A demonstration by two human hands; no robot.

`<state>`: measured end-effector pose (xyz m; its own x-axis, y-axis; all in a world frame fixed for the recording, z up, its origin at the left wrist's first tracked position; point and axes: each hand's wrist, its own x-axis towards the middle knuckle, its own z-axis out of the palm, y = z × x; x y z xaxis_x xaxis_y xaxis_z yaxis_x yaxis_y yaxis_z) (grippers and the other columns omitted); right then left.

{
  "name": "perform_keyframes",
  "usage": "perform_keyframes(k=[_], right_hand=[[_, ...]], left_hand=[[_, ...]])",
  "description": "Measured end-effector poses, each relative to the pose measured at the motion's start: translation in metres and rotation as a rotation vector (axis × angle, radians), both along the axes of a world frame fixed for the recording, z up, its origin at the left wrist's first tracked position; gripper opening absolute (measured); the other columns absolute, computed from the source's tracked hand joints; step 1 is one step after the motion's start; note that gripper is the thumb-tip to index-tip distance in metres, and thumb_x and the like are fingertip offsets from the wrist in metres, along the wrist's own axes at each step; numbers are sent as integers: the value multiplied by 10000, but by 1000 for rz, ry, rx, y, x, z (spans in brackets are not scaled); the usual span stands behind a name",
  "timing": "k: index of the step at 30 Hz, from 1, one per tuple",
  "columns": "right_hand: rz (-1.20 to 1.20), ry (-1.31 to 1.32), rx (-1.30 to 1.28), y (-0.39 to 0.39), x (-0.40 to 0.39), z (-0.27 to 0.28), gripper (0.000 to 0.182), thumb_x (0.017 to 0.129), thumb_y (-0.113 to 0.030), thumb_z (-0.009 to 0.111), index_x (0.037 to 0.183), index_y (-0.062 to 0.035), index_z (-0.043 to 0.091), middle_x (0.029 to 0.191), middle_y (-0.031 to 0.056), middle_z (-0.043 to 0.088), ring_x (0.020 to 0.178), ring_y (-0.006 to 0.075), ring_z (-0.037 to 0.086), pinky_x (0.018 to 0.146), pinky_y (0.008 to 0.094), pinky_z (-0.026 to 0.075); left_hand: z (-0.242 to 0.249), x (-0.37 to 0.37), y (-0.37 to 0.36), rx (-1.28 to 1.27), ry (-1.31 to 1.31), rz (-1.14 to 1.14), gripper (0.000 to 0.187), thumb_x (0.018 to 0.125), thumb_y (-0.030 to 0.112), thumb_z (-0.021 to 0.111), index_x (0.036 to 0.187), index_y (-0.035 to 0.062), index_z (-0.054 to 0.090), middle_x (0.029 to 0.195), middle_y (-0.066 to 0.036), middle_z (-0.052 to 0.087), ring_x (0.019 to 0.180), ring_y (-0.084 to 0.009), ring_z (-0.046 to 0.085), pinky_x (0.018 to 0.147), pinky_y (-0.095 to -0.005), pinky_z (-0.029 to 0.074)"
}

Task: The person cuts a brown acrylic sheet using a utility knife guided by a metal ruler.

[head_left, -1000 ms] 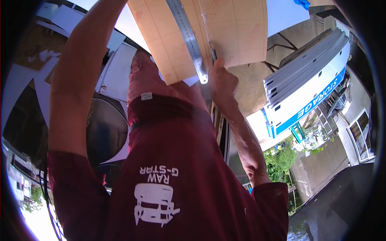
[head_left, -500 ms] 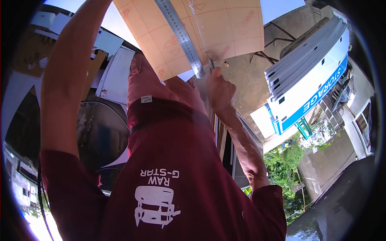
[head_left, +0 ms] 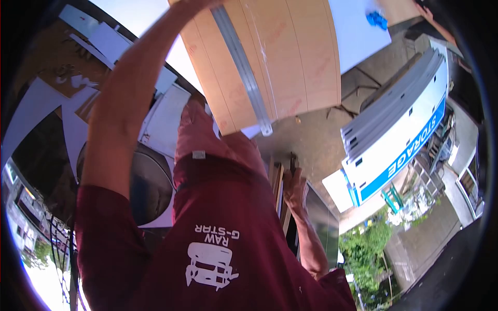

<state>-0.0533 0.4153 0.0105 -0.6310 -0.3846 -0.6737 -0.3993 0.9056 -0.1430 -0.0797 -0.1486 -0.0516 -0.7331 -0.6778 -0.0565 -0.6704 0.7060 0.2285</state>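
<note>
The tan sheet (head_left: pixel 290 62) lies in the upper middle of the frame, with the ruler (head_left: pixel 244 72) slanting across it. The left hand (head_left: pixel 199 4) bears on the ruler at the top edge; I cannot tell its grip. It should press hard and keep its fingers off the scored line. The right hand (head_left: pixel 296 187) is closed round a cutter (head_left: pixel 293 160). Half a second ago it was at the ruler's near end; now it is off the sheet, at lower middle.
</note>
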Motion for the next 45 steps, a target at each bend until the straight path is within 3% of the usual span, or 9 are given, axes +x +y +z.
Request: perform_keyframes(k=[5,8,15,20,23,26,34,39,45], right_hand=[[-33,-15,-382,-138,-32,2,217,1019,-238,487,977,-38,413,557,190,506,467,375,552,416,440,363],[145,66,-556,-246,-70,-15,218,1007,-255,487,1002,-47,421,583,215,552,542,436,587,460,509,406],[446,258,-559,-505,-156,-40,335,998,-365,422,1034,-41,499,782,258,652,775,473,635,693,581,485],[429,247,-509,-635,-183,-50,371,978,-381,448,1050,-23,510,825,225,684,798,422,674,716,536,523],[400,183,-434,-676,-183,-33,319,948,-306,509,1036,1,514,801,206,692,765,382,696,714,510,540],[462,254,-332,-695,-186,-30,463,970,-440,385,1112,-17,506,662,171,674,575,306,684,579,427,548],[437,264,-252,-705,-161,-3,481,970,-412,376,1158,19,478,672,153,673,550,283,675,546,424,535],[631,-341,-315,-716,-230,-28,437,951,-337,431,1164,44,453,745,177,684,566,289,677,547,429,537],[576,268,-425,-704,-200,-61,424,920,-293,485,1177,42,451,811,193,686,662,317,680,603,449,538]], left_hand=[[20,25,-20,58,5,-103,862,879,636,510,1537,145,248,1618,-130,127,1476,-432,38,1160,-650,12],[-34,39,-21,-363,253,-95,757,922,684,386,1472,165,401,1541,-70,355,1438,-352,273,1139,-627,163],[-17,39,-16,-266,203,-36,724,941,648,396,1479,163,390,1558,-65,331,1447,-351,260,1130,-617,171],[-14,40,-20,-159,231,-39,728,936,630,432,1479,147,387,1564,-60,316,1459,-358,229,1145,-643,139],[-9,41,-22,-120,212,-35,731,934,625,442,1481,143,382,1573,-55,298,1463,-355,217,1146,-641,142],[-4,40,-23,-71,176,-37,739,930,616,455,1489,142,366,1586,-44,264,1476,-347,173,1149,-641,137],[-1,41,-25,12,145,-36,758,929,606,463,1513,147,313,1603,-34,211,1495,-326,91,1165,-632,98],[-3,41,-24,12,178,-41,758,929,604,466,1509,138,320,1601,-41,216,1492,-333,104,1157,-645,104],[-2,40,-24,10,162,-40,767,925,609,466,1502,122,330,1601,-50,214,1483,-366,121,1143,-664,119]])
